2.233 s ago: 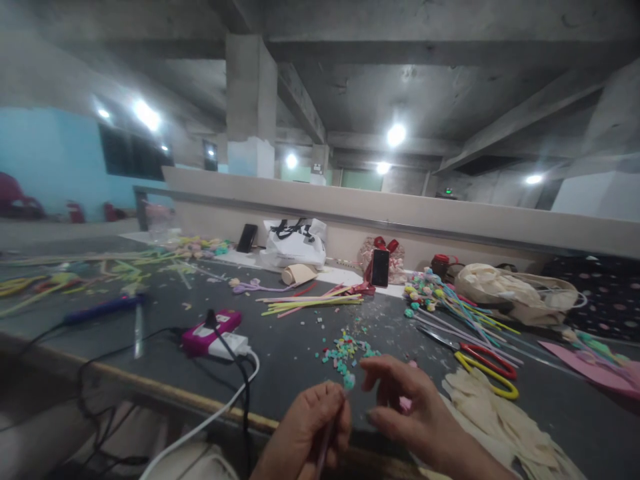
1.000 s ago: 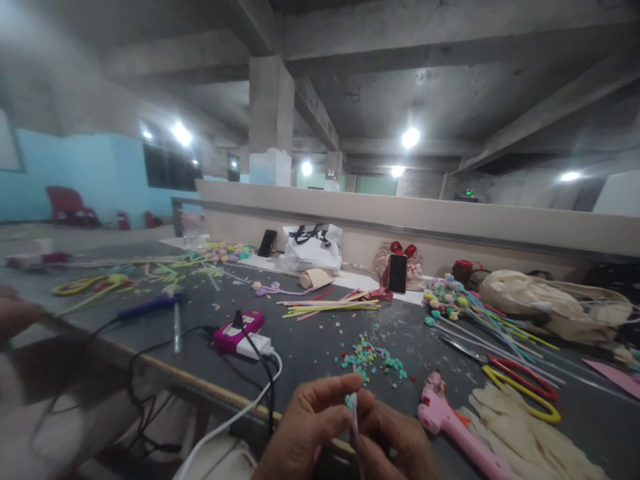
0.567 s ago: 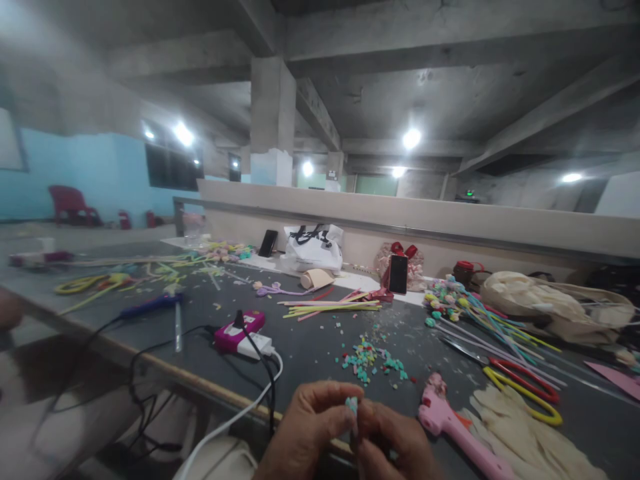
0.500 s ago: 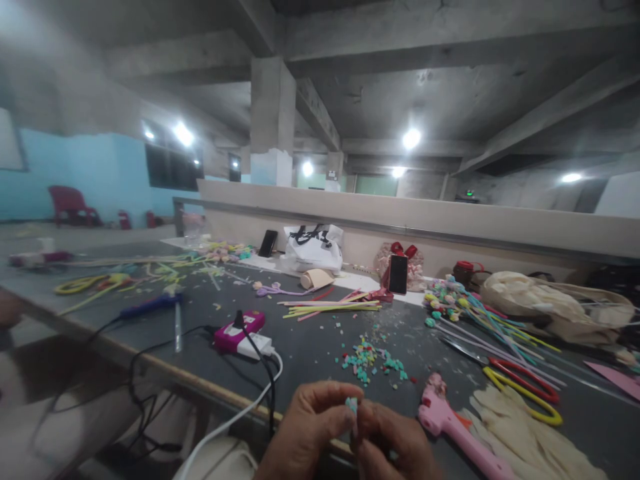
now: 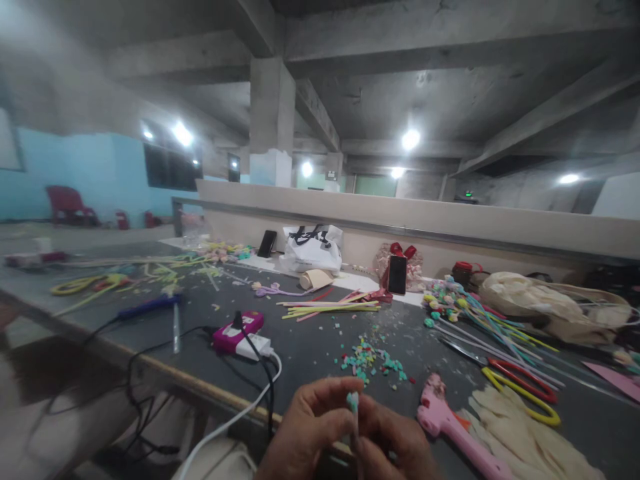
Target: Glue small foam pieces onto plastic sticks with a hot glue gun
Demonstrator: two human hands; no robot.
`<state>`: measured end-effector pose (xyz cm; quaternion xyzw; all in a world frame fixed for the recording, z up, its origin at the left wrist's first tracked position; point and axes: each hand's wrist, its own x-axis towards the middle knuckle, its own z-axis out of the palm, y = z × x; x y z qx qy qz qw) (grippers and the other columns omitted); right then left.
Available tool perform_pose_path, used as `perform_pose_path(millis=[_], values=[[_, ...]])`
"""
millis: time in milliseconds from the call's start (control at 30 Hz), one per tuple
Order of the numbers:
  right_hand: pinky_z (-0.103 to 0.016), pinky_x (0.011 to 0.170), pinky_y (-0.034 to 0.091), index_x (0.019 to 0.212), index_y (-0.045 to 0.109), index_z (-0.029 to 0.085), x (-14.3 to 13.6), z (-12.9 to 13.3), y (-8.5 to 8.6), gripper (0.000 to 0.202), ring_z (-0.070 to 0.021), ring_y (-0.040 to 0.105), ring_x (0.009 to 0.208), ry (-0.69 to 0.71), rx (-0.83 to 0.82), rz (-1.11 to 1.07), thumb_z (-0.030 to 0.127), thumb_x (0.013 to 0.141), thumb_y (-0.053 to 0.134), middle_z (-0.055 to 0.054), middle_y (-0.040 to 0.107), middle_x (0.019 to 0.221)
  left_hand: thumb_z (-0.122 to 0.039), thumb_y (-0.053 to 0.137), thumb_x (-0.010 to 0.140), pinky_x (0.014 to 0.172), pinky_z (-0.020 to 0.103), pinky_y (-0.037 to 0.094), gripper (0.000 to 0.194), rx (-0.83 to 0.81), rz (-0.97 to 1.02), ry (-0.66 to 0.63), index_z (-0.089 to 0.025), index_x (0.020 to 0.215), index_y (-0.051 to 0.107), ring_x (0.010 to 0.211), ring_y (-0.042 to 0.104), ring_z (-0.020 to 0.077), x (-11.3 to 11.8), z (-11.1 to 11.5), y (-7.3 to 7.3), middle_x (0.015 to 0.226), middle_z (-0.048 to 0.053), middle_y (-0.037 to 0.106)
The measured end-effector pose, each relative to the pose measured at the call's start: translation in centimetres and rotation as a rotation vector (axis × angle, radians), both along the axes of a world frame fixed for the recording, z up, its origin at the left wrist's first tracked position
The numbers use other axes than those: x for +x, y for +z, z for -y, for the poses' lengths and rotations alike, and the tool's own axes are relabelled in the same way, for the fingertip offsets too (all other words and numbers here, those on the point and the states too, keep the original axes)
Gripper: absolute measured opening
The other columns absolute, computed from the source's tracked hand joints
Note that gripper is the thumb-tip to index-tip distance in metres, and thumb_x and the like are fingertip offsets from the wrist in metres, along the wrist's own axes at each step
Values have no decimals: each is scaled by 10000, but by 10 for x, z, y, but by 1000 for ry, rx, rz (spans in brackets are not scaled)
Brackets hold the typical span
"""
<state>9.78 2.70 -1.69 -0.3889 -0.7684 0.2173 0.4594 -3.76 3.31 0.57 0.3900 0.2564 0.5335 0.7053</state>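
Close to the table's front edge, my left hand (image 5: 313, 427) and my right hand (image 5: 395, 437) meet around a thin pale stem (image 5: 356, 427). A small teal piece (image 5: 353, 401) sits at the stem's top. Fingers of the right hand pinch the stem. The left thumb and forefinger close around the teal end; their exact contact is partly hidden. Just beyond the hands lies a scatter of small teal, yellow and red bits (image 5: 370, 359). To the right of my right hand is a pink glue gun (image 5: 453, 427).
Scissors with red and yellow handles (image 5: 525, 387) and cream gloves (image 5: 525, 433) lie right. Flower-tipped stems (image 5: 480, 313) are behind them. Loose straws (image 5: 330, 307) lie mid-table. A magenta power bank (image 5: 243, 333) with cables, a blue tool (image 5: 150, 305) and yellow scissors (image 5: 80, 285) are left.
The teal piece and pale stem now show more clearly between my fingers, the stem standing more upright. Both hands have shifted only slightly.
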Motion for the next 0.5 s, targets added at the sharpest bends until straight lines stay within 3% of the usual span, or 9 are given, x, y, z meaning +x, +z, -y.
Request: perform_pose_path(millis=[133, 367, 500], values=[[-166, 424, 276, 552, 522, 161, 2, 1, -3, 138, -77, 391, 444, -92, -65, -6, 227, 669, 493, 42, 441, 483, -267, 752, 393, 650, 287, 425, 519, 73, 62, -62, -172, 890, 635, 714, 595, 204, 0, -2, 2, 839, 92, 673], [-166, 408, 282, 525, 518, 162, 3, 2, -2, 179, -82, 426, 426, -140, -73, 41, 247, 677, 481, 36, 469, 450, -216, 674, 510, 767, 314, 426, 278, 169, -252, 323, -190, 786, 671, 789, 592, 209, 5, 2, 6, 791, 64, 691], [-162, 407, 292, 523, 523, 161, 3, -1, -4, 187, -80, 423, 422, -136, -46, 35, 242, 686, 481, 34, 477, 445, -192, 625, 557, 787, 306, 428, 222, 285, -489, 392, -202, 772, 678, 778, 593, 200, 9, 5, 8, 784, 42, 694]])
